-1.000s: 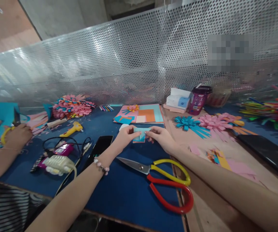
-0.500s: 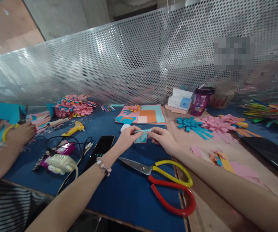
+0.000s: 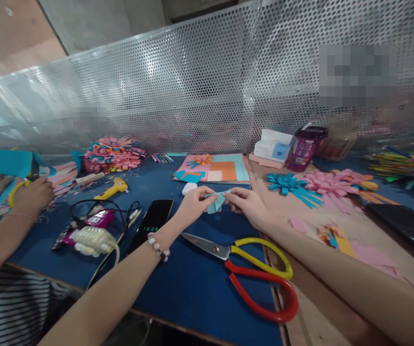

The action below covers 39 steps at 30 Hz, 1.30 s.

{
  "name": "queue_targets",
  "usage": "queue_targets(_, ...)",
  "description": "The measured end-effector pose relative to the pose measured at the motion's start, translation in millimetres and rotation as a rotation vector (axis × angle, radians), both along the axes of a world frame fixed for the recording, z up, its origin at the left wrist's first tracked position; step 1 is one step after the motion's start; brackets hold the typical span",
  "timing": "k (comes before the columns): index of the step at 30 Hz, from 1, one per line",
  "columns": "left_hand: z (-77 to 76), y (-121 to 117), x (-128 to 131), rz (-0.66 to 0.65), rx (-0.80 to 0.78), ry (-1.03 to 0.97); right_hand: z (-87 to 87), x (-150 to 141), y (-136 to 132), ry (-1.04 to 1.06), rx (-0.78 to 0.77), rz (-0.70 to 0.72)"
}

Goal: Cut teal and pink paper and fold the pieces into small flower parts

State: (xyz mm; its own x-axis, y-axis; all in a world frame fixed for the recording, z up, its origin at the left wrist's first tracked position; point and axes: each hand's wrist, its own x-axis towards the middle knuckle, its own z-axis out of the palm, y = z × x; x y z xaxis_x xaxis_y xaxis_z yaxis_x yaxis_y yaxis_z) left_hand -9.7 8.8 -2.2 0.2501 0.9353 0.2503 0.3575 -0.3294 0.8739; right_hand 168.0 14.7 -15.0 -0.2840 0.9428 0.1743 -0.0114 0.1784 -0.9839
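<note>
A small piece of light blue paper (image 3: 214, 205), partly folded, is held up between my two hands above the blue table (image 3: 192, 293). My left hand (image 3: 196, 204) pinches its left side between thumb and fingers. At its right side my right hand (image 3: 247, 205) grips the upper edge with the fingertips. Some of the paper hides behind my fingers. Below my hands lie scissors (image 3: 225, 252) with one yellow and one red handle, blades toward the left. Beside my left wrist rests a phone (image 3: 154, 218) with a lit clock.
Behind lie stacked coloured paper sheets (image 3: 241, 158). A yellow glue gun (image 3: 112, 188), cables and a power strip (image 3: 91, 235) occupy the left. Paper flowers (image 3: 286, 185), a purple cup (image 3: 306, 149) and a tissue pack (image 3: 273, 146) stand right. A co-worker's hand (image 3: 36, 194) holds yellow-handled scissors far left.
The light blue paper has gone from lying nearly flat-faced to a tilted, angled fold between my fingers. The whole view has shifted slightly.
</note>
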Motion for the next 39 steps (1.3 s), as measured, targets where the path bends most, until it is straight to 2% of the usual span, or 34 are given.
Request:
queue_targets(30, -0.3, -2.9, -0.3, -0.043, -0.115, -0.083, 11.7, -0.5, -9.3, -0.03, -0.009, -0.052)
queue_targets(39, -0.7, -2.7, 0.0, -0.064, -0.139, -0.09, 4.9, 0.8, -5.5, -0.065, 0.043, -0.052)
